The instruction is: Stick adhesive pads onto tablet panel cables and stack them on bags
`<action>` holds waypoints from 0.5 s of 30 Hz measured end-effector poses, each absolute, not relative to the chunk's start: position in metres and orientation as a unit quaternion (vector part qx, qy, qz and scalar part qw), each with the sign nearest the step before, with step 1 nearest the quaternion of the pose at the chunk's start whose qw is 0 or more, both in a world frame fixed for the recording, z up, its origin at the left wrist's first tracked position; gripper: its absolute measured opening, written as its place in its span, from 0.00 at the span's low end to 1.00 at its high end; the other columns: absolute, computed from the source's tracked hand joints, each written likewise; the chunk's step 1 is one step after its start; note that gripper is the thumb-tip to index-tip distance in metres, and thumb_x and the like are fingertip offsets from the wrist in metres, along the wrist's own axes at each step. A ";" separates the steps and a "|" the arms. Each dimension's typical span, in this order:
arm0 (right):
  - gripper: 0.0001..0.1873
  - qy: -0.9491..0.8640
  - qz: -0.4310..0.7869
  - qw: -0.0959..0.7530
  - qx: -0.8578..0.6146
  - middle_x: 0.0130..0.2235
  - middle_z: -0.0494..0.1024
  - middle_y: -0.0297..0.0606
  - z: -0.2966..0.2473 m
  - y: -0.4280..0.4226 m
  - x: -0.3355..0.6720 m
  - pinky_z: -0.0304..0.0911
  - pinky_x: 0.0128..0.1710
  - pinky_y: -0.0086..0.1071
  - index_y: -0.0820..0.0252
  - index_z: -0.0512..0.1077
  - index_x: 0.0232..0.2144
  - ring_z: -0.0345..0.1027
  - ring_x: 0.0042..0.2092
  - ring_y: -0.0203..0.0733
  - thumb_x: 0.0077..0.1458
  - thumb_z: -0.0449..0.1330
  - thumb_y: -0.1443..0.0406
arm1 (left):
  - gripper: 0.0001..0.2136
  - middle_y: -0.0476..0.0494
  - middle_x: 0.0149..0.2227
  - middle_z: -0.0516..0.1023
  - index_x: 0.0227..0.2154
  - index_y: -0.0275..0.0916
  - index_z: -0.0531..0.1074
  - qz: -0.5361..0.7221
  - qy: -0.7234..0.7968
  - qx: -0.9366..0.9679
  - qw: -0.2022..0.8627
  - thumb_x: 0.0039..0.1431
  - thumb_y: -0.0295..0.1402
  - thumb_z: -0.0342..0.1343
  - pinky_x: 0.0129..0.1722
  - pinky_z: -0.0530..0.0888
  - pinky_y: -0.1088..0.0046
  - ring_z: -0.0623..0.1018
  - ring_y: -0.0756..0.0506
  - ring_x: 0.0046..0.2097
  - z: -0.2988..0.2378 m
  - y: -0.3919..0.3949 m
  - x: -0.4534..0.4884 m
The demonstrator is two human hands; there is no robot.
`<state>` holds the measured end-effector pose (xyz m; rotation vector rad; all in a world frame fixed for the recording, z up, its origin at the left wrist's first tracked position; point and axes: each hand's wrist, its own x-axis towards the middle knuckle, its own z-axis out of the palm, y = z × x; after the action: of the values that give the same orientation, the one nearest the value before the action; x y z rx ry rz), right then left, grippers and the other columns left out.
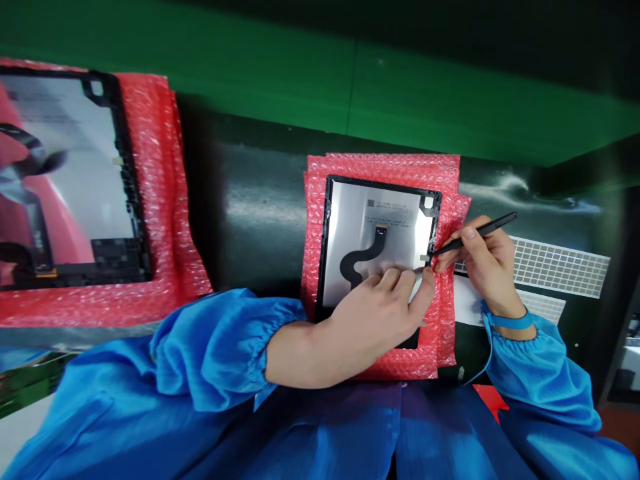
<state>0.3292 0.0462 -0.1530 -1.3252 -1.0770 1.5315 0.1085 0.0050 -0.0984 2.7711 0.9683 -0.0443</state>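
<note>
A tablet screen panel (350, 200), silver-backed with a black frame and a curved black ribbon cable (367, 254), lies in front of me. My left hand (383, 307) rests over its lower part, fingers bent. Its thumb and index finger close together at the panel's right edge, and what they hold, if anything, is hidden. In my right hand (483, 257) are slim black tweezers (495, 224), gripped like a pen. Their tip meets the right edge beside a small pale tab (425, 258), just above the left fingertips.
Pink bubble-wrap sheets (383, 163) lie under the panel. To the left, a larger-looking second panel (85, 180) sits on more pink bubble wrap (160, 200). Sheets with a grid of small labels (560, 267) lie right of my right hand. A green wall (280, 80) rises behind the dark bench.
</note>
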 end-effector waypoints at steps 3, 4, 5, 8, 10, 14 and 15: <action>0.21 -0.430 0.607 0.405 -0.532 0.24 0.79 0.29 -0.154 0.046 0.329 0.81 0.27 0.37 0.49 0.71 0.36 0.81 0.25 0.43 0.63 0.67 0.42 | 0.36 0.34 0.42 0.81 0.65 0.22 0.67 -0.026 0.350 0.932 0.091 0.68 0.48 0.65 0.38 0.83 0.63 0.83 0.38 0.42 -0.096 0.005 0.109; 0.21 -0.431 0.606 0.405 -0.532 0.24 0.79 0.29 -0.154 0.046 0.329 0.81 0.27 0.37 0.49 0.71 0.36 0.81 0.25 0.43 0.63 0.67 0.42 | 0.37 0.34 0.41 0.81 0.66 0.21 0.67 -0.029 0.355 0.931 0.087 0.68 0.49 0.65 0.36 0.82 0.64 0.83 0.38 0.41 -0.095 0.005 0.109; 0.21 -0.431 0.607 0.406 -0.531 0.24 0.79 0.29 -0.154 0.046 0.329 0.81 0.27 0.37 0.49 0.71 0.36 0.81 0.25 0.43 0.63 0.67 0.42 | 0.38 0.34 0.41 0.81 0.66 0.19 0.67 -0.033 0.357 0.930 0.083 0.68 0.50 0.65 0.36 0.82 0.64 0.83 0.38 0.40 -0.095 0.006 0.109; 0.21 -0.428 0.611 0.406 -0.528 0.24 0.79 0.29 -0.154 0.046 0.328 0.81 0.27 0.37 0.49 0.71 0.36 0.81 0.25 0.43 0.63 0.67 0.43 | 0.40 0.33 0.41 0.81 0.66 0.17 0.66 -0.041 0.350 0.932 0.081 0.68 0.51 0.64 0.35 0.81 0.64 0.83 0.38 0.41 -0.095 0.008 0.108; 0.22 -0.420 0.614 0.407 -0.530 0.24 0.79 0.30 -0.154 0.047 0.328 0.81 0.27 0.37 0.49 0.71 0.35 0.81 0.26 0.44 0.62 0.68 0.42 | 0.40 0.32 0.41 0.81 0.66 0.17 0.66 -0.049 0.341 0.935 0.085 0.68 0.51 0.64 0.37 0.81 0.63 0.84 0.37 0.42 -0.096 0.010 0.108; 0.22 -0.413 0.584 0.436 -0.546 0.25 0.80 0.32 -0.147 0.048 0.337 0.81 0.26 0.39 0.50 0.72 0.36 0.82 0.27 0.47 0.62 0.68 0.41 | 0.42 0.32 0.42 0.82 0.66 0.20 0.67 -0.066 0.335 0.936 0.084 0.65 0.55 0.65 0.37 0.79 0.63 0.84 0.37 0.41 -0.096 0.015 0.108; 0.21 -0.417 0.565 0.451 -0.551 0.26 0.81 0.32 -0.144 0.047 0.342 0.81 0.26 0.39 0.50 0.72 0.36 0.82 0.27 0.47 0.63 0.67 0.42 | 0.43 0.32 0.43 0.82 0.66 0.20 0.67 -0.071 0.335 0.935 0.088 0.64 0.56 0.66 0.37 0.79 0.63 0.84 0.37 0.41 -0.096 0.017 0.107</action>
<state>0.3423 0.0469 -0.1436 -1.3628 -1.0314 1.3953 0.1074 0.0167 -0.0960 2.7852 0.9979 -0.2102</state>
